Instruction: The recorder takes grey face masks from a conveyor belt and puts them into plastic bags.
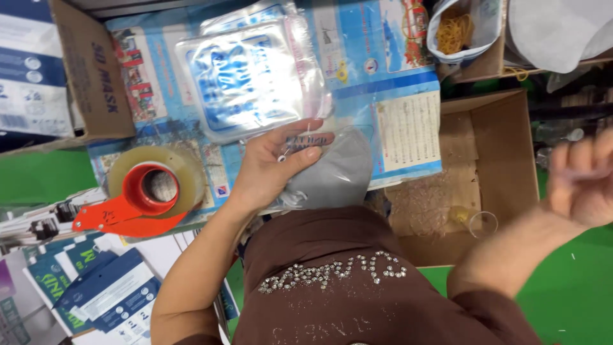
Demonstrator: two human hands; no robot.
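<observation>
Grip of left hand [271,167] pinches grey mask [338,169]; right hand [584,182] raised, blurred.

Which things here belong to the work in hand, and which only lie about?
In hand:
left hand
grey mask bag
stack of clear bags
right hand, raised, blurred

Lying about:
tape dispenser
rubber bands
open carton

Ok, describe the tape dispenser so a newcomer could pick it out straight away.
Start at the blue printed sheet covering the work surface, then go to its lower left corner, left of the left hand holding a grey pouch. The tape dispenser lies there: the only orange-red thing around, carrying a wide roll of clear tape.
</observation>
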